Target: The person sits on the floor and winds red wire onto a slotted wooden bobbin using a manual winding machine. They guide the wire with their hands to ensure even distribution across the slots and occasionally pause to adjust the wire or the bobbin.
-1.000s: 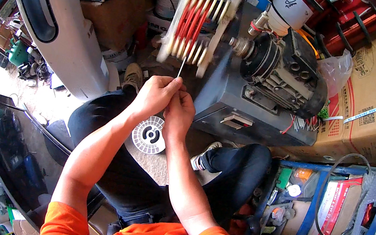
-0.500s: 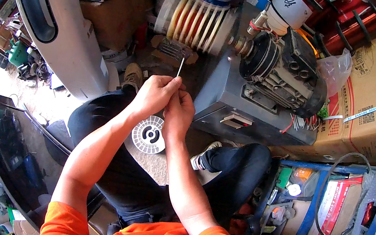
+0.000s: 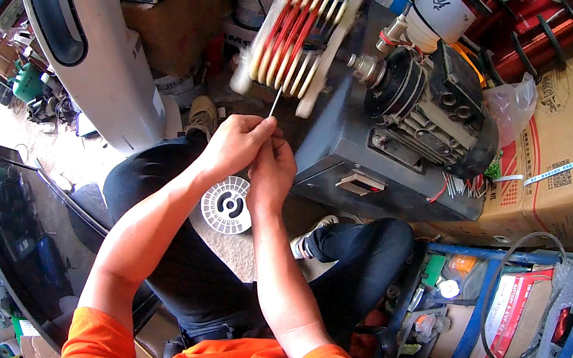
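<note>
My left hand is pinched on a thin white wire, which runs up to a winding frame with cream rods, red bands and blurred pale end plates. My right hand is closed on the wire just below and right of the left; its fingertips are partly hidden. The frame is on the shaft of a grimy electric motor, mounted on a grey metal housing. A white plastic spool lies beneath my hands, partly covered by them.
At left stand a tall grey appliance and a dark glossy panel. A large cardboard box is at right, above a blue crate of parts and packets. Buckets and red wire spools crowd the back. My bent legs frame the middle.
The winding frame has turned, its rods and end plates shifting orientation between frames. My hands have stayed almost in the same place on the wire.
</note>
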Available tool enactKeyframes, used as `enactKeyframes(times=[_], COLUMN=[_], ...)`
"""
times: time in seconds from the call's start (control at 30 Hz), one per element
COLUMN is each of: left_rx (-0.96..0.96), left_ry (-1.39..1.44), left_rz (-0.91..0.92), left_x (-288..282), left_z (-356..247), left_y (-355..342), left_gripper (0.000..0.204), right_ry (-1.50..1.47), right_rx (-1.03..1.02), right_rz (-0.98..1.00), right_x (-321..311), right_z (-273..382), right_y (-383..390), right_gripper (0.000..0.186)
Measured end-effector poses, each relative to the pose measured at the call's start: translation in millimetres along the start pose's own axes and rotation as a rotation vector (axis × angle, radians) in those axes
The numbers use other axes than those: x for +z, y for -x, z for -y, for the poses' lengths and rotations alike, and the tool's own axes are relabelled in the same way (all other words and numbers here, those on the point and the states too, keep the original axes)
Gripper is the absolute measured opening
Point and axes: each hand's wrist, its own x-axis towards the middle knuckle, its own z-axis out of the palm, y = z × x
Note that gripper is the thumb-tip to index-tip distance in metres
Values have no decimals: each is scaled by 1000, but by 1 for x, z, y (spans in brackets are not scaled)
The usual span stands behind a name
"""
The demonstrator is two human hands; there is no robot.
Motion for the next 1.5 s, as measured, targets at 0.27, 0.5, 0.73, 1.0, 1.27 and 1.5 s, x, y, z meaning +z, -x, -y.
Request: enactKeyframes(times=[0.27, 0.5, 0.73, 1.0, 1.27, 1.5], left_rx=[-15, -11, -9, 2, -8, 16], left_ry=[18, 17, -25, -10, -10, -11], left_rz=[12, 8, -1, -5, -2, 0], left_x=[0, 0, 0, 0, 0, 0], left_z=[3, 1, -2, -3, -2, 3], left_y=[-1, 0, 0, 2, 1, -1], left_gripper=[43, 42, 43, 43, 43, 43], right_ry=[-16, -42, -7, -39, -22, -27], right_rx=[-9, -18, -46, -19, 22, 10], right_rz=[5, 18, 12, 3, 17, 12], right_x=[1, 2, -2, 1, -5, -4], right_z=[3, 4, -3, 1, -4, -3], right_y=[2, 3, 0, 2, -1, 0], right_gripper=[24, 23, 22, 22, 19, 19])
